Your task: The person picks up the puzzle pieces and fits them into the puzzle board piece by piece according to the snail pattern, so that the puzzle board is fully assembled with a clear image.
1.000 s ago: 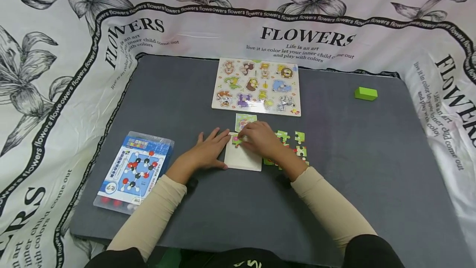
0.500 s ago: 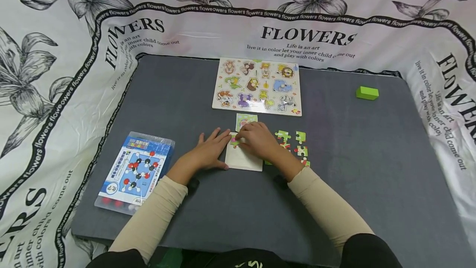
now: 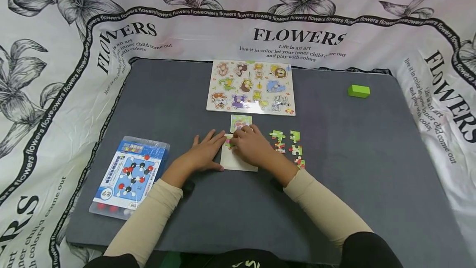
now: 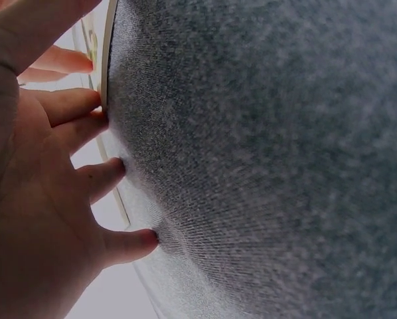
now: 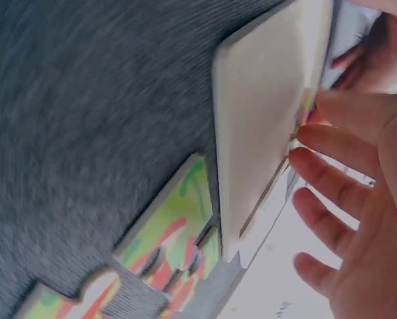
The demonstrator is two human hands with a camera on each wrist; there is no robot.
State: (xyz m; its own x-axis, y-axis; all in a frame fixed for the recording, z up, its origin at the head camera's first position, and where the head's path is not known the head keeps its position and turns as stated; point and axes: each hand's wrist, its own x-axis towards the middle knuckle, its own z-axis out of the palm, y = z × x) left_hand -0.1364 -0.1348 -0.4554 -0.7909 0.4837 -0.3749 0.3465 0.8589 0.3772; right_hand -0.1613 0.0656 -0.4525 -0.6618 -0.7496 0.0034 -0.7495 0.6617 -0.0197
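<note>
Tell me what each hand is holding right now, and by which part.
The left hand lies flat, fingers against the white puzzle tray's left edge, gripping nothing. The right hand presses a puzzle piece at the tray's top left corner; a grip cannot be told.

even bright light, soft shadows; both wrist views blurred.

On the bench, the tray lies at the middle, the left hand at its left edge, the right hand on its far part. Loose pieces lie right of it, a card just behind, the animal board farther back, a box near left, a block far right.
</note>
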